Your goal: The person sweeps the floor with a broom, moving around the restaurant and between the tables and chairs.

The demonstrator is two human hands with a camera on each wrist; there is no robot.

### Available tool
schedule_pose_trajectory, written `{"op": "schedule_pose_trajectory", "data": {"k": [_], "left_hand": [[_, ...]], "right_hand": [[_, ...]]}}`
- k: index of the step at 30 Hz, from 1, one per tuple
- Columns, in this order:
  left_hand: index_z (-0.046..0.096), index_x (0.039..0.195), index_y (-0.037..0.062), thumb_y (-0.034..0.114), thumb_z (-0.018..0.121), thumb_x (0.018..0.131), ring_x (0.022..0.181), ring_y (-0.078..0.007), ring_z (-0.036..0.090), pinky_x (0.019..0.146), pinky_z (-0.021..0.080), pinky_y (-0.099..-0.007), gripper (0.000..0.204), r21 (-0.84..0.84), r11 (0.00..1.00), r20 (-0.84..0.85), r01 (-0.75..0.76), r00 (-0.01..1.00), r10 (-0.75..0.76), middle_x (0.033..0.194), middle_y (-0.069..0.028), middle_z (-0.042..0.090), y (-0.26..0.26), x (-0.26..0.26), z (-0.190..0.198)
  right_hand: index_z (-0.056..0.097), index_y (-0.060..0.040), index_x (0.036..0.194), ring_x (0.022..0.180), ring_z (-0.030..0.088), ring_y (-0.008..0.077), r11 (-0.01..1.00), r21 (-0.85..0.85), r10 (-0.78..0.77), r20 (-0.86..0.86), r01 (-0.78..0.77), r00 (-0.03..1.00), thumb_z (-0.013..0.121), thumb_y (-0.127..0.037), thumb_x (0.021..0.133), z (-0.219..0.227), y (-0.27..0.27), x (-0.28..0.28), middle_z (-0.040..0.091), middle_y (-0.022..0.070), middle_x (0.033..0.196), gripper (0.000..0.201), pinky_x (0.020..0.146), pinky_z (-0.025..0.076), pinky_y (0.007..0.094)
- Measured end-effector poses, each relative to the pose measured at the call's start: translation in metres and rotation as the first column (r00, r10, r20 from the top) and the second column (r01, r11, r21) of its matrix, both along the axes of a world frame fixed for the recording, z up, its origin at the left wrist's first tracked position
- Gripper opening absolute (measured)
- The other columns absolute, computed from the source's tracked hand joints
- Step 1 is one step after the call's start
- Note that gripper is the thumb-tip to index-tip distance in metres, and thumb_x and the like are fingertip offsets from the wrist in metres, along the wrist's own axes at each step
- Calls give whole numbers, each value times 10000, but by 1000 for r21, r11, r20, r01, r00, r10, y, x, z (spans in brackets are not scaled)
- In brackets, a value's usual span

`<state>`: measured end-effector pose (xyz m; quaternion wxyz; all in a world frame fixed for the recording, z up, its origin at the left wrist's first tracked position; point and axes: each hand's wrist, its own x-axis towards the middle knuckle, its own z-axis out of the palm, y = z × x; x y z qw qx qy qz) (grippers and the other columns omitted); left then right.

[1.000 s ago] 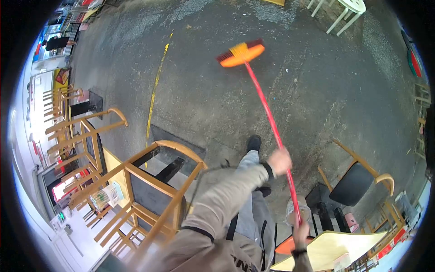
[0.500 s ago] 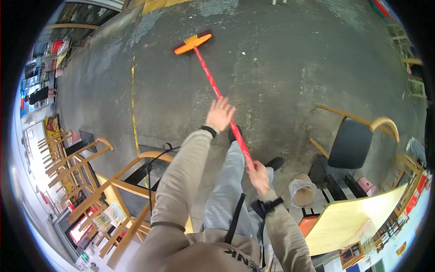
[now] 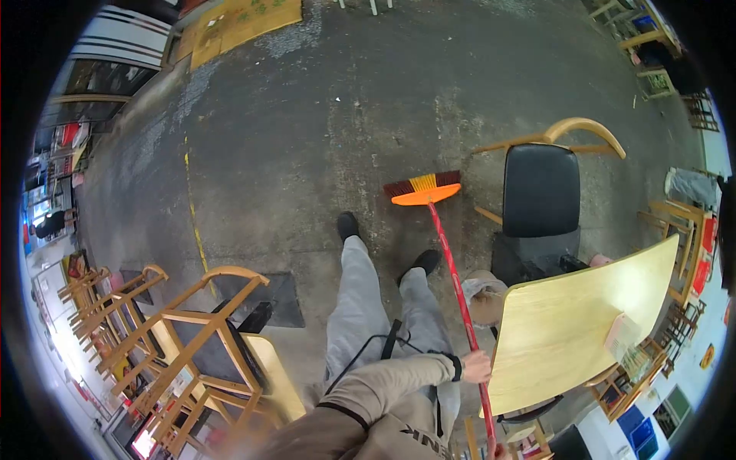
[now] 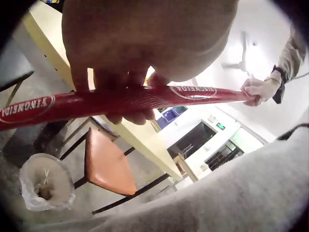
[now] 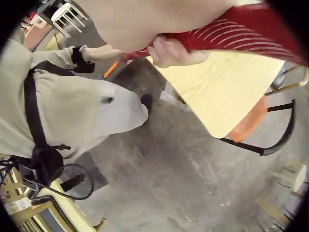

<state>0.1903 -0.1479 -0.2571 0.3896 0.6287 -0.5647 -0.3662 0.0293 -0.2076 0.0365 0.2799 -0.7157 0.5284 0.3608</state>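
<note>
A long red broom handle (image 3: 452,284) slants across the head view from the bottom edge to an orange broom head (image 3: 425,197) with dark red and yellow bristles, close to the right shoe. My left hand (image 3: 477,366) grips the handle beside the table's edge; in the left wrist view the fingertips (image 4: 130,116) come out beneath it. Higher on the handle, my right hand (image 3: 498,451) is mostly cut off by the head view's bottom edge. The right wrist view shows that right hand (image 5: 169,34) wrapped round the handle, its thumb along it.
A light wooden table (image 3: 575,330) stands close on the right, with a black-seated chair (image 3: 540,192) beyond it. A lined bin (image 3: 484,295) sits by the table's corner. Stacked wooden chairs (image 3: 207,345) crowd the left. A yellow line (image 3: 193,207) runs along the dark floor.
The broom head has swung from the far floor back close to the feet and rightward. My left hand, spread on the handle half a second ago, now grips it. My view has turned right.
</note>
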Motion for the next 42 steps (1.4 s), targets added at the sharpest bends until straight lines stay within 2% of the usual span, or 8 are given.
{"op": "schedule_pose_trajectory", "data": {"k": [4,14,22,26,30,33,35,42], "left_hand": [[569,602,112,254,506,795,680,-220,517,663,352,-360,247,-98,989,149,-114,981,128,616,-65,527,19,-6,6],[605,623,106,206,555,703,671,-227,567,682,441,-356,138,165,784,671,-598,651,355,626,-61,581,286,332,-87],[647,932,71,257,524,822,1009,-346,539,808,473,-479,249,241,-9,873,-970,213,439,1119,-161,545,548,449,-142],[370,1283,74,276,557,796,1083,-378,520,805,486,-463,559,462,-547,768,-698,6,641,1399,-225,246,558,401,-157],[296,1305,5,268,528,818,906,-454,593,757,506,-476,600,578,-538,644,-613,-61,762,1353,-357,213,498,321,-159],[505,1223,-40,372,455,878,1372,-376,111,1089,170,-484,540,312,-429,820,-848,12,573,1448,-277,171,423,281,-129],[521,1199,-55,371,431,897,1368,-368,143,1091,152,-491,530,280,-327,618,-903,-91,781,1454,-241,200,367,268,-84],[627,999,-26,474,421,872,1241,-312,371,1084,66,-574,556,518,472,114,-713,605,788,1169,-202,523,156,112,20]], "right_hand": [[607,-8,918,664,543,233,1000,-27,-19,-304,12,953,492,-344,926,-2,20,10,614,135,784,356,593,465,359],[549,24,769,499,498,271,906,70,364,380,-418,851,505,-346,920,-238,164,289,518,211,605,403,501,381,400],[593,-21,912,827,591,419,645,115,608,523,-756,598,399,-475,919,-323,371,504,618,245,805,493,685,456,490],[604,-26,923,869,587,422,562,241,638,483,-791,600,396,-499,909,-319,420,509,619,261,829,517,719,461,481],[611,3,883,885,584,429,584,379,640,330,-718,694,404,-520,897,-332,392,452,611,279,858,562,749,449,474],[594,21,831,668,583,302,645,513,473,315,-567,823,430,-504,905,-340,313,380,601,167,718,555,615,433,387],[577,14,817,565,505,177,681,570,404,231,-460,885,456,-470,913,-291,264,360,545,75,636,508,533,392,315],[531,20,715,490,430,137,898,208,352,187,-387,917,501,-321,925,-141,62,194,450,82,531,402,460,341,311]]}}
